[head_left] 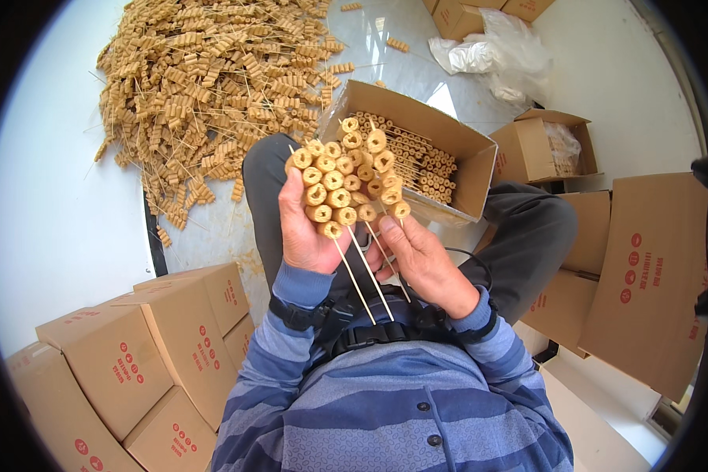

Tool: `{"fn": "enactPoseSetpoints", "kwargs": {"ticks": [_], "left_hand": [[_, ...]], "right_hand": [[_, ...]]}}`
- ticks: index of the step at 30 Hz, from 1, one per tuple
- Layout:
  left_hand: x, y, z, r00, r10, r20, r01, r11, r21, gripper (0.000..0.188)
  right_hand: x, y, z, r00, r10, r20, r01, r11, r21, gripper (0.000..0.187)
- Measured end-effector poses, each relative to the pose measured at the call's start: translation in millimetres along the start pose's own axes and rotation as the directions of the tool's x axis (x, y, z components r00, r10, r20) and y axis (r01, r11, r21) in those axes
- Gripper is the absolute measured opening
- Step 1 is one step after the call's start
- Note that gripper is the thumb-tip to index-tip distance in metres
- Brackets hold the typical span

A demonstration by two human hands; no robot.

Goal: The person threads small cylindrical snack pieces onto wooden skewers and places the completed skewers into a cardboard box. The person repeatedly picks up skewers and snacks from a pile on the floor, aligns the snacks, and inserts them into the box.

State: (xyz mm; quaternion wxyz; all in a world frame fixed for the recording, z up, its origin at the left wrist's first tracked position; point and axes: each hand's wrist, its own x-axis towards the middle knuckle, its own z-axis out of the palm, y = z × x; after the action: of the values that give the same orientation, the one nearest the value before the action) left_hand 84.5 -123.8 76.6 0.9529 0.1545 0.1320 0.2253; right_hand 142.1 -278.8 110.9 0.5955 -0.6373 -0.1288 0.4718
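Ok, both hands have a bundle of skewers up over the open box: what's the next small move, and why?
Probably lower the bundle of skewers into the open cardboard box. The left hand and right hand hold it gathered with the rolls roughly level, and the box just beyond already holds skewers lying in rows.

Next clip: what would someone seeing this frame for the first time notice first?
Dead centre, the left hand and right hand hold up a fanned bunch of skewers, each threaded with tan rolled pieces. Just behind it, an open cardboard box tilted over the person's lap holds more of them in rows. At upper left, a big loose heap of skewers sprawls over the pale floor.
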Motion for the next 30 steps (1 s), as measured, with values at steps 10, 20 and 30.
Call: {"fn": "enactPoseSetpoints", "kwargs": {"ticks": [10, 20, 30], "left_hand": [[1.6, -1.2, -4.2, 0.998, -0.04, -0.044, 0.038, 0.997, -0.061, 0.062], [0.1, -4.2, -7.2, 0.992, -0.128, -0.001, 0.128, 0.992, -0.024, 0.069], [-4.3, -14.2, -5.6, 0.997, -0.078, 0.013, 0.079, 0.993, -0.09, 0.074]], "right_hand": [[-5.5, -2.3, -18.9, 0.958, 0.168, 0.23, -0.16, 0.986, -0.051, 0.041], [-5.2, -5.8, -27.5, 0.945, 0.203, 0.257, -0.19, 0.979, -0.075, 0.046], [0.9, -12.6, -34.2, 0.985, -0.033, 0.168, 0.082, 0.952, -0.296, 0.044]]}}
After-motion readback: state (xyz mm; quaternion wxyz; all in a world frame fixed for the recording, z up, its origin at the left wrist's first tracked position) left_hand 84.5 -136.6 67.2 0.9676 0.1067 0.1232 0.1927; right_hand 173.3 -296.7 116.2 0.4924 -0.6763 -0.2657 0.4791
